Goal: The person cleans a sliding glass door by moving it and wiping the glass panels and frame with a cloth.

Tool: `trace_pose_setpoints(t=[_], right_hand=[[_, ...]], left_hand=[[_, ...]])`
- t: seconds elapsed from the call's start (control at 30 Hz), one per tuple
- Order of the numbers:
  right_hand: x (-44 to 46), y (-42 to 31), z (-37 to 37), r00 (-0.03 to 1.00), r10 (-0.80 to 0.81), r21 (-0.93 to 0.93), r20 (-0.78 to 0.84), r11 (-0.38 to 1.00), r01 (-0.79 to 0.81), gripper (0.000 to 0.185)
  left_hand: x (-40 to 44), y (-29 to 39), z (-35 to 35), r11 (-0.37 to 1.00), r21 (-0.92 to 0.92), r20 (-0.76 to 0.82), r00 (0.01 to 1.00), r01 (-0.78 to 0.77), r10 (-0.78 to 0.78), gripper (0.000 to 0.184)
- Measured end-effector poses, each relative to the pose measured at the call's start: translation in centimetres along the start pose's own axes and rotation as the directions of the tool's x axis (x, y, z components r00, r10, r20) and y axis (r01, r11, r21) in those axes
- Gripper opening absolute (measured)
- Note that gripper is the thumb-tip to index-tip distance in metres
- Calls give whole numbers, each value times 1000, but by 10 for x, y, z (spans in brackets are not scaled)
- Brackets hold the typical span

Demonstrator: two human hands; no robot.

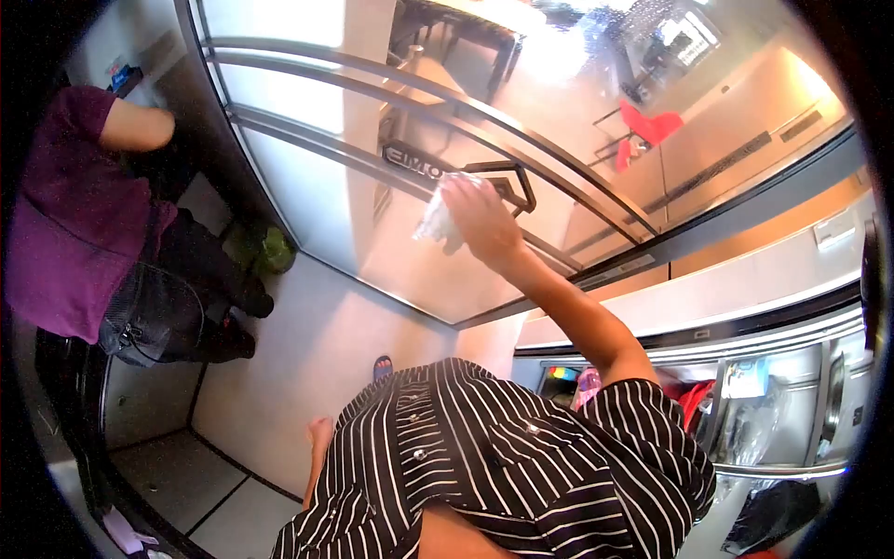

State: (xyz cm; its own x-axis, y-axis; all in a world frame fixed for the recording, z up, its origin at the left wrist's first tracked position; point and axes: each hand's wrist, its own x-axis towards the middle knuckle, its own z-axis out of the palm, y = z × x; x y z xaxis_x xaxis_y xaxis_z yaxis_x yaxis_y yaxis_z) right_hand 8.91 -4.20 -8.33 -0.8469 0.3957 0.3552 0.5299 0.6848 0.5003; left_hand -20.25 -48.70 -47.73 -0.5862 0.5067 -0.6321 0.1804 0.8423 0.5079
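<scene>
My right hand (pixel 482 219) is closed around a crumpled white cloth or paper (pixel 438 219); which of the two I cannot tell. It is raised in front of a large glass panel (pixel 372 252), with the cloth at the panel's surface beside a dark hexagonal emblem and lettering (pixel 416 160). Curved metal bars (pixel 372 84) cross the glass above and around the hand. Low beside my striped shirt is my left hand (pixel 319 432), mostly hidden by my body. Its fingers are too small and covered to make out.
At left a person in a purple shirt (pixel 84 205) faces away, wearing a black bag (pixel 154 312). A green bag-like object (pixel 275 250) sits on the floor near the panel. To my right, shelves (pixel 792 447) hold packages. A red chair (pixel 652 130) appears in the glass.
</scene>
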Motion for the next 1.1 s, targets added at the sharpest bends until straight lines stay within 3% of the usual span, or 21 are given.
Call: trace_pose_setpoints(t=[0.17, 0.2, 0.4, 0.5, 0.63, 0.67, 0.77, 0.8, 0.97, 1.1], right_hand=[[-20, 9, -26, 999, 32, -192, 12, 981, -29, 53], [-9, 11, -28, 999, 15, -156, 43, 988, -9, 52], [63, 4, -8, 979, -47, 8, -196, 999, 50, 47], [72, -3, 0, 985, -74, -130, -157, 990, 53, 47], [30, 3, 2, 997, 10, 52, -78, 999, -6, 49], [22, 6, -13, 999, -13, -65, -29, 998, 11, 50], [26, 4, -21, 999, 2, -84, -53, 996, -7, 48], [35, 2, -18, 1000, 17, -33, -21, 999, -17, 49], [45, -3, -10, 993, 10, -118, -114, 993, -24, 50], [45, 0, -24, 996, -7, -96, -88, 995, -1, 51]], left_hand=[[4, -31, 7, 996, 69, 50, 997, 49, -52, 26], [7, -33, 7, 995, 77, 61, 996, 56, -60, 25], [33, -19, -20, 999, 16, 62, 997, 50, -51, 24], [42, 14, -38, 997, -70, 26, 999, 33, -31, 23], [29, 57, -43, 979, -200, -80, 996, -50, 35, 23], [18, 64, -41, 978, -209, -72, 997, -23, 8, 24], [0, 75, -37, 981, -192, -35, 999, 33, -40, 25], [1, 68, -33, 984, -175, -16, 999, 42, -46, 24], [24, 3, -11, 992, -99, 33, 996, 83, -80, 22], [34, -16, -6, 975, -164, 61, 988, 151, -143, 20]])
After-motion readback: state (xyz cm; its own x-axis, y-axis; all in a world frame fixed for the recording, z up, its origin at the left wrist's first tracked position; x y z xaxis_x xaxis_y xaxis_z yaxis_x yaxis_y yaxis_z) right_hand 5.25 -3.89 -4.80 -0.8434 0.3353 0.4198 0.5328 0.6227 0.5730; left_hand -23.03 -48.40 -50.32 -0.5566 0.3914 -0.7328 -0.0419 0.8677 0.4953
